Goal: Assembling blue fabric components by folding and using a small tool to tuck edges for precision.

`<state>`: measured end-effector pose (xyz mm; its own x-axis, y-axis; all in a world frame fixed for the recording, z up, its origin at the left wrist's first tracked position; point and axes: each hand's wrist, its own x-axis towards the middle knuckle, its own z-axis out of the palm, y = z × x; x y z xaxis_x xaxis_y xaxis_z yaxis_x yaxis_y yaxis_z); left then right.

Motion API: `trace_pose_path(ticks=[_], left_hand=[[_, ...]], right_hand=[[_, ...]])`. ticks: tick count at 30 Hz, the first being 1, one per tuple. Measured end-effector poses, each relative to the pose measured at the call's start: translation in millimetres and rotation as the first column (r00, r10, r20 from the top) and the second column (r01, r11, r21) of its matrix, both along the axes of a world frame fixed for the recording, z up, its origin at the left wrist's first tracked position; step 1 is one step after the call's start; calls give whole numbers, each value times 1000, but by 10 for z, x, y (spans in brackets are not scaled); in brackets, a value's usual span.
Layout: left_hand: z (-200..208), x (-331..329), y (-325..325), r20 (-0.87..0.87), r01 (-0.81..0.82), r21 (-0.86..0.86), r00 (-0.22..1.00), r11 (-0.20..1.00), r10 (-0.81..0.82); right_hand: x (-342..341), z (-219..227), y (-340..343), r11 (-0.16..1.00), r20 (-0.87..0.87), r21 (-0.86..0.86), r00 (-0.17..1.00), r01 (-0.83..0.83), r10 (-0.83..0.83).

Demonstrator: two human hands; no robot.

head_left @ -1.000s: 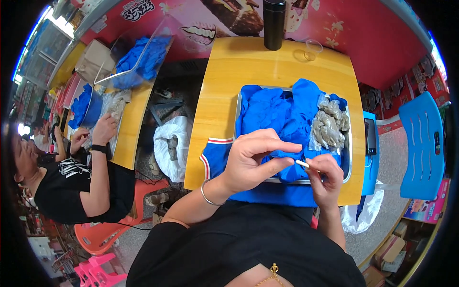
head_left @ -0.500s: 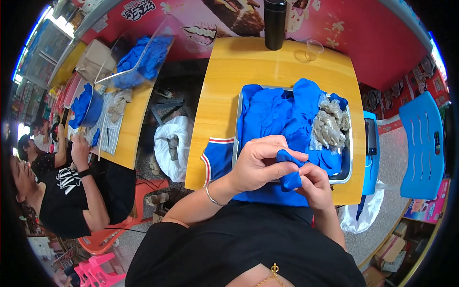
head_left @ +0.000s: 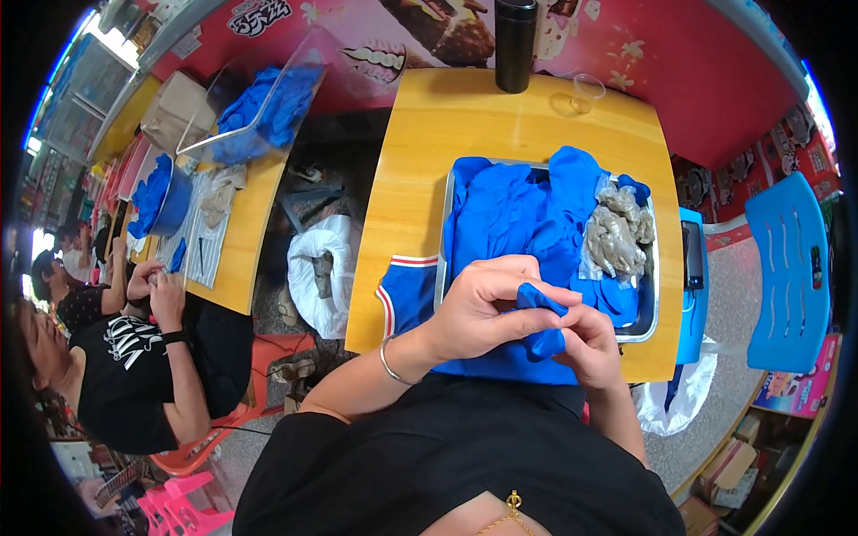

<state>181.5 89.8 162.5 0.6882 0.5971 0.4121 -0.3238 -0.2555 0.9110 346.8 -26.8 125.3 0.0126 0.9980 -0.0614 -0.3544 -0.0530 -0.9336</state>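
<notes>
Both my hands pinch a small folded piece of blue cloth (head_left: 542, 345) in front of my chest, just over the near edge of the table. My left hand (head_left: 487, 308) grips it between thumb and fingers from the left. From the right, the fingertips of my right hand (head_left: 590, 344) press on it, close to the left hand's fingertips. Beyond them lies a metal tray (head_left: 660, 295) heaped with blue cloth pieces (head_left: 500, 210). Small greyish-brown bundles in clear plastic (head_left: 617, 234) rest on the tray's right side.
A black bottle (head_left: 515, 49) and a clear plastic cup (head_left: 585, 94) stand at the table's far end. Blue cloth with red-and-white trim (head_left: 407, 299) lies left of the tray. A co-worker (head_left: 134, 366) sits at another table on the left. A blue chair (head_left: 788, 268) stands right.
My hands stay in nearly the same place, and the right fingertips have shifted slightly on the blue cloth. On the left, the co-worker's hands have come together lower down.
</notes>
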Motion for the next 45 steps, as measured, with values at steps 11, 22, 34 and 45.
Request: trace_pose_path(ticks=[11, 22, 34, 45], left_hand=[[40, -58, 49, -9, -106, -43, 994, 993, 106], [-86, 1, 16, 187, -104, -289, 969, 952, 163], [-39, -26, 48, 218, -55, -282, 969, 958, 120], [-101, -1, 7, 276, -59, -335, 948, 940, 158]], right_hand=[[-46, 95, 108, 914, 441, 294, 808, 281, -390], [-71, -9, 51, 954, 217, 193, 939, 228, -268], [-12, -112, 15, 928, 418, 311, 847, 207, -329], [-102, 22, 107, 845, 478, 473, 733, 250, -484]])
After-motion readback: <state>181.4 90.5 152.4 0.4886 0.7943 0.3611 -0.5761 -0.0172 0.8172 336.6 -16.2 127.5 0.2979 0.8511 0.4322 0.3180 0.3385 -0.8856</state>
